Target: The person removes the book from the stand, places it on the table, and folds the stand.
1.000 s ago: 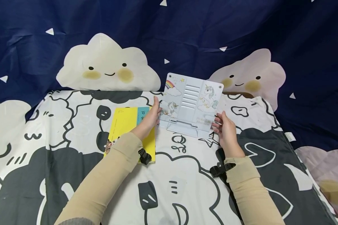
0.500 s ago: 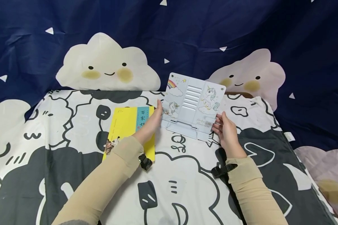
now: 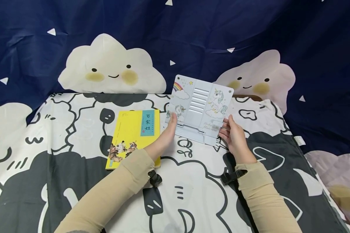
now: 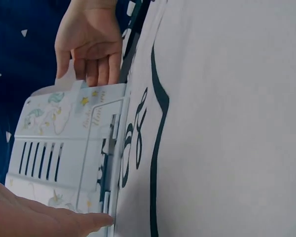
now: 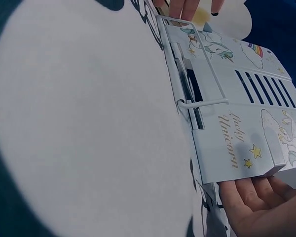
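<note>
A white book stand [image 3: 196, 108] with unicorn and rainbow prints and a slotted middle leans back between the hands. A wire page holder [image 5: 207, 74] lies at its lower front. My left hand [image 3: 164, 134] is at the stand's lower left, in front of the panel. One of its digits stretches straight towards the bottom lip in the left wrist view; its other fingers are mostly hidden. On the other side my right hand [image 3: 234, 137] holds the stand's right edge, its fingers [image 5: 256, 192] reaching behind the panel and their tips out of sight.
A yellow book [image 3: 131, 132] with a blue title label lies flat left of the stand, partly behind the left forearm. Beneath is a black-and-white printed cloth [image 3: 198, 184]. A dark blue curtain [image 3: 192, 26] with cloud shapes hangs at the back.
My left hand has moved right, from the stand's left edge to over its lower left front, uncovering more of the book. The stand shifted slightly right, then stayed. My right hand barely moved.
</note>
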A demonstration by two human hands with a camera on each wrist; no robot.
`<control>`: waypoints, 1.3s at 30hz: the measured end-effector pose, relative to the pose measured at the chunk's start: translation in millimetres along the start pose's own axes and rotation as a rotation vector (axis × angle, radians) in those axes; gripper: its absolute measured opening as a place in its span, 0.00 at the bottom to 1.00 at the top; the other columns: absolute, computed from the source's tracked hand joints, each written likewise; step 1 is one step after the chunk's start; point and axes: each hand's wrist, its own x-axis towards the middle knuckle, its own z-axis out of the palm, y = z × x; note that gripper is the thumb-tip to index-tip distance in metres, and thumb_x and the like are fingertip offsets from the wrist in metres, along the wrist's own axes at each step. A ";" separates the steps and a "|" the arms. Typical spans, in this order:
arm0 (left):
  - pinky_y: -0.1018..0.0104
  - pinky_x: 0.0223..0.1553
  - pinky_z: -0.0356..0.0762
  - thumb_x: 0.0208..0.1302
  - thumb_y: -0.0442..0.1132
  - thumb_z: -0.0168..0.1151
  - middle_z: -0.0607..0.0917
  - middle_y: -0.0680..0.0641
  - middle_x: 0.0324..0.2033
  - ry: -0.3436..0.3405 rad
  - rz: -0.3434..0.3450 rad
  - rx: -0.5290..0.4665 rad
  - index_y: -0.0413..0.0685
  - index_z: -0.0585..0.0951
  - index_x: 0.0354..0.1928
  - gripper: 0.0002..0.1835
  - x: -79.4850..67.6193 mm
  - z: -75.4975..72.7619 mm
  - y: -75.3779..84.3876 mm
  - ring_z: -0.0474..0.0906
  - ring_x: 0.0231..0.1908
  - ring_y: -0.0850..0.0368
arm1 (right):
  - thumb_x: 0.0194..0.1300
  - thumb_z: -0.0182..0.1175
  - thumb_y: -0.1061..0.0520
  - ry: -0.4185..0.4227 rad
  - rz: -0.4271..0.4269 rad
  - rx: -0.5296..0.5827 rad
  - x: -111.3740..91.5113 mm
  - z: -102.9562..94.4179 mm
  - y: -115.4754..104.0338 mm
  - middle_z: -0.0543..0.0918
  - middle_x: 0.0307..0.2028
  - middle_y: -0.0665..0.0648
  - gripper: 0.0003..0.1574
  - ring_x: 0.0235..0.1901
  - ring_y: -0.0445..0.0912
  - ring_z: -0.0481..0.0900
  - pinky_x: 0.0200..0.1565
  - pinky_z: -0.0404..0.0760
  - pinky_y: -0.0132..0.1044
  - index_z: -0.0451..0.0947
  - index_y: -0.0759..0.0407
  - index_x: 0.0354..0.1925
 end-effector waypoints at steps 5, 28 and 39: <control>0.46 0.77 0.26 0.60 0.80 0.09 0.31 0.57 0.79 -0.007 0.024 0.015 0.66 0.30 0.78 0.48 1.9 1.6 -1.5 0.26 0.78 0.55 | 0.73 0.45 0.34 -0.008 -0.009 0.008 0.3 2.5 2.4 0.78 0.38 0.44 0.42 0.36 0.35 0.82 0.43 0.83 0.27 0.60 0.59 0.71; 0.51 0.77 0.25 0.56 0.83 0.09 0.31 0.61 0.78 -0.048 0.027 0.038 0.69 0.29 0.78 0.50 14.7 4.6 4.6 0.25 0.78 0.58 | 0.75 0.46 0.37 -0.021 -0.061 0.015 -25.9 -0.9 15.4 0.79 0.29 0.44 0.25 0.32 0.34 0.82 0.41 0.84 0.25 0.72 0.54 0.54; 0.49 0.77 0.27 0.63 0.77 0.09 0.32 0.59 0.78 -0.063 0.061 0.084 0.65 0.32 0.78 0.46 25.1 0.1 6.1 0.27 0.78 0.56 | 0.76 0.44 0.37 -0.044 -0.076 -0.089 -39.6 3.4 22.1 0.84 0.35 0.43 0.31 0.38 0.34 0.83 0.46 0.84 0.26 0.67 0.59 0.62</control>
